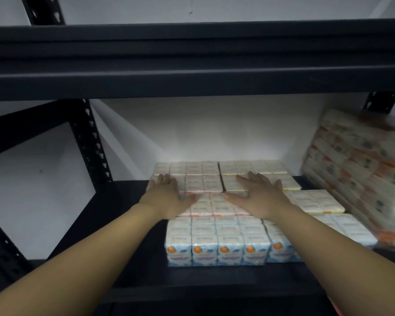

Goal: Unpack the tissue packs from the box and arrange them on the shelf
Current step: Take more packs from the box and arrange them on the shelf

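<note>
Both hands lie flat, palms down and fingers spread, on the stacked tissue packs: the left hand [167,197] covers the near left corner of the pink-edged pack [201,182], its fingertips reaching to that pack's left edge, and the right hand [258,197] rests on the yellow-edged pack [262,179] just beside it. Neither hand pinches or grips anything; the thumbs point inward toward each other and almost meet over the middle row of packs [214,207].

All these packs sit on the black metal shelf [132,224], grouped toward its centre and right. A front row of blue packs printed with an orange fruit [217,247] stands upright near the shelf's front lip, set back a little from the edge. Another yellow-edged pack [317,202] lies to the right of the right hand, and beyond it a large wrapped bundle of orange-and-white packs [356,169] leans against the right side, touching the stack's far right.

Left of the stack, bare shelf surface runs to the perforated black upright [89,137]. Overhead, the dark beam of the upper shelf [196,65] leaves ample headroom above the packs. Behind them is a white wall [214,128]. The box is out of view.
</note>
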Demonstrator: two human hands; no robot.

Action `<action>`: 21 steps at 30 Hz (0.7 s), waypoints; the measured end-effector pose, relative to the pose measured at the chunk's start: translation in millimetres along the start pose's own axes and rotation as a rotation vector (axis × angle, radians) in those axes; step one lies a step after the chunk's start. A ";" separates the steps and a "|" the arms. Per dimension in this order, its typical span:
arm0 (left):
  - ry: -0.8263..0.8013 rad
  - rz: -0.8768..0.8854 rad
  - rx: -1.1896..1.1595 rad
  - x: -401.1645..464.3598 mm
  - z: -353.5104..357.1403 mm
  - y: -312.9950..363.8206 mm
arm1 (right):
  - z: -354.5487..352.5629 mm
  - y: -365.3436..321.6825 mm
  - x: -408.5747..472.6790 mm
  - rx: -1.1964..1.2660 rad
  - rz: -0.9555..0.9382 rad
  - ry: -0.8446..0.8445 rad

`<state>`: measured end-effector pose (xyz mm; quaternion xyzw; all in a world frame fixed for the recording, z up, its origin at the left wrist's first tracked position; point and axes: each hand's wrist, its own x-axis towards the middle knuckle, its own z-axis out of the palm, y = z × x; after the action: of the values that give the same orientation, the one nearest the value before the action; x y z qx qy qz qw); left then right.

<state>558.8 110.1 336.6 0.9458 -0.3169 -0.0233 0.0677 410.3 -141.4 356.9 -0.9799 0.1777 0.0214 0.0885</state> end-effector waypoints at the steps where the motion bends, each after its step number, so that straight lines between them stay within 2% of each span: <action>1: 0.002 0.010 0.002 0.1 0.3 0.1 | 0.7 0.7 -0.2 -0.001 -0.003 0.000; 12: -0.077 -0.024 0.001 12.8 -18.4 -18.8 | 1.4 2.2 2.5 0.007 -0.031 -0.030; 15: -0.064 -0.032 -0.079 19.7 -21.9 -35.3 | 2.0 2.6 2.9 0.011 -0.034 -0.026; 21: -0.046 0.069 -0.275 33.3 -20.4 -42.3 | 4.2 3.4 4.3 0.002 -0.037 -0.009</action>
<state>612.4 125.8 350.7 0.9153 -0.3446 -0.0860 0.1900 413.1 -145.3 351.9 -0.9828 0.1589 0.0241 0.0907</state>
